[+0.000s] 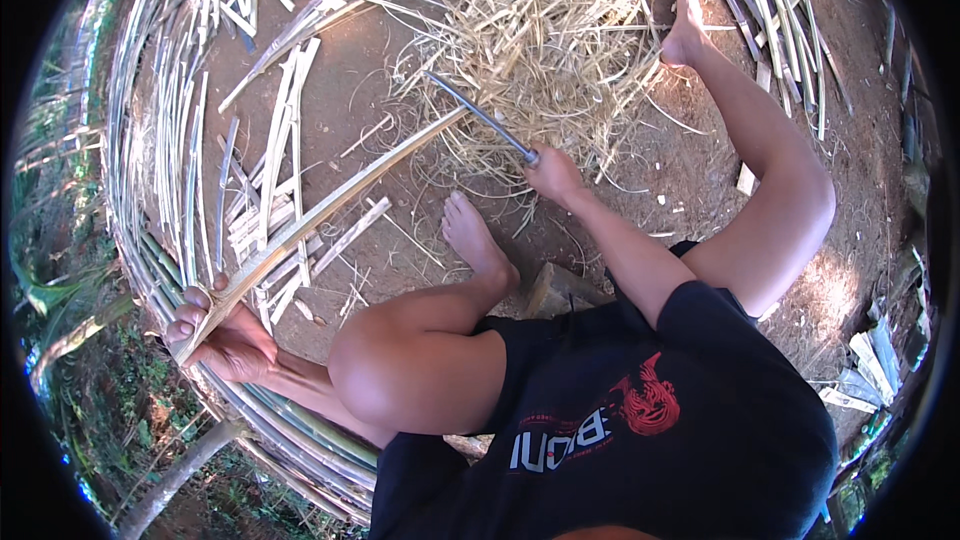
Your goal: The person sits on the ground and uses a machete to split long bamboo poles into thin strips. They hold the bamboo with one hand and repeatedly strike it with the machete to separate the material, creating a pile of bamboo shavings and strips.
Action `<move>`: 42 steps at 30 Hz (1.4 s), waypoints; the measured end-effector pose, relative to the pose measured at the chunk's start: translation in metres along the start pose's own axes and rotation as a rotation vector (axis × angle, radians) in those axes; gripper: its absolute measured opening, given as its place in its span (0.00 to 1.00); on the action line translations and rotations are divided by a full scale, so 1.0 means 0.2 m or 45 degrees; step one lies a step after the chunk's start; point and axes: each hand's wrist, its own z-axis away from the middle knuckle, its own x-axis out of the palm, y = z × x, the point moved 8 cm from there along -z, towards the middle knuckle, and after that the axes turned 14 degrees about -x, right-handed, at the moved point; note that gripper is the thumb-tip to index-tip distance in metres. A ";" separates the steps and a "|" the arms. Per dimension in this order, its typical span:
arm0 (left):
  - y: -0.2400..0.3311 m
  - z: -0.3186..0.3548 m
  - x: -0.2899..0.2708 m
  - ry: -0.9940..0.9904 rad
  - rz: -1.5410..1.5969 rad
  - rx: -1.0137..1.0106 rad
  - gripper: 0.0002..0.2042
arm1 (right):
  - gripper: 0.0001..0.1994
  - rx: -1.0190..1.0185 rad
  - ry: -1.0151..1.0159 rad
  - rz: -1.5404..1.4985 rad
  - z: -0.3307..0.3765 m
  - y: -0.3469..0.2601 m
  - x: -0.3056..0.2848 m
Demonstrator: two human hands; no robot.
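Observation:
My left hand (238, 340), at the lower left, is closed around the near end of a long split bamboo strip (335, 201). The strip slants up and to the right, away from me. My right hand (553, 176) grips a knife with a long narrow blade (482, 114); its handle is mostly hidden in my fist. The blade points up and left, crossing the strip's far end, and seems to touch it. Beneath and beyond the blade lies a heap of thin bamboo shavings (550, 50).
Long bamboo strips (178, 155) lie in bundles at the left, and more strips (775, 0) lie at the upper right. Short split pieces (285, 155) rest on the dirt ground. My bare feet flank the shavings. A wooden block (562, 290) is by my seat. Bamboo poles (300, 440) edge the lower left.

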 end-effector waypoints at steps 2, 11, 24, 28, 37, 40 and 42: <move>-0.03 -0.03 -0.04 0.087 0.004 0.033 0.15 | 0.09 -0.050 0.025 0.084 0.05 -0.02 -0.05; -0.01 -0.05 0.02 0.140 -0.018 0.070 0.15 | 0.09 0.121 -0.058 0.056 -0.07 -0.03 -0.05; -0.03 -0.11 0.01 0.013 0.225 0.052 0.12 | 0.16 0.214 -0.186 0.150 0.03 0.08 -0.09; -0.02 -0.19 0.25 0.303 0.152 0.071 0.24 | 0.15 0.326 -0.037 0.145 0.00 0.44 -0.06; 0.06 -0.14 0.14 0.432 0.222 0.087 0.23 | 0.07 0.403 -0.118 -0.605 0.13 -0.14 0.04; 0.06 -0.09 0.18 0.470 0.181 0.122 0.20 | 0.09 -0.229 -0.242 -0.214 0.21 -0.71 0.00; 0.06 -0.06 0.17 0.501 0.192 0.147 0.19 | 0.08 -0.512 -0.376 -0.163 0.32 -1.02 0.01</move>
